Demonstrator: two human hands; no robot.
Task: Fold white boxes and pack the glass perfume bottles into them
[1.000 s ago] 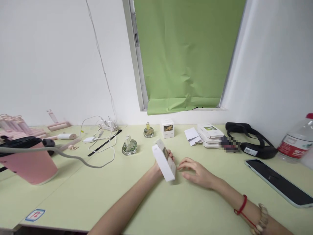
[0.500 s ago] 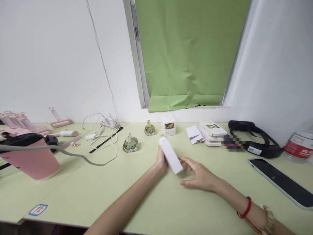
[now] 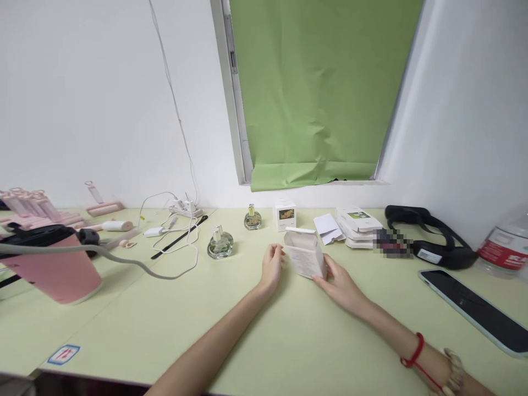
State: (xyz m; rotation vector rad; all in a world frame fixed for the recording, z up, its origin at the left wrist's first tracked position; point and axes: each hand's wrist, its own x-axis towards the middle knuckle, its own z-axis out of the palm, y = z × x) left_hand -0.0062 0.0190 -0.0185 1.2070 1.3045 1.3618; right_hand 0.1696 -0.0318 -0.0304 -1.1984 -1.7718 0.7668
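Note:
A small white carton (image 3: 306,258) is held upright in my right hand (image 3: 339,283), thumb on the near face and fingers at its right side. Its top stands open with a flap raised at the back, and small print covers the face toward me. My left hand (image 3: 273,268) is just left of the carton, fingers loosely curled and apart, holding nothing. Further left stands a glass perfume bottle (image 3: 220,245). A second perfume bottle (image 3: 252,220) is at the back, beside a closed white box (image 3: 285,215) with a picture on it.
Flattened white cartons (image 3: 358,225) and a folded white sheet (image 3: 328,227) lie at back right. Beyond them are a black headset (image 3: 445,253), a phone (image 3: 474,308) and a water bottle (image 3: 505,245). Leftward are cables (image 3: 190,231) and a pink cup (image 3: 58,269).
The carton has passed from my left hand to my right, turned to show its printed face, and its top is now visibly open. My left hand has let go of it.

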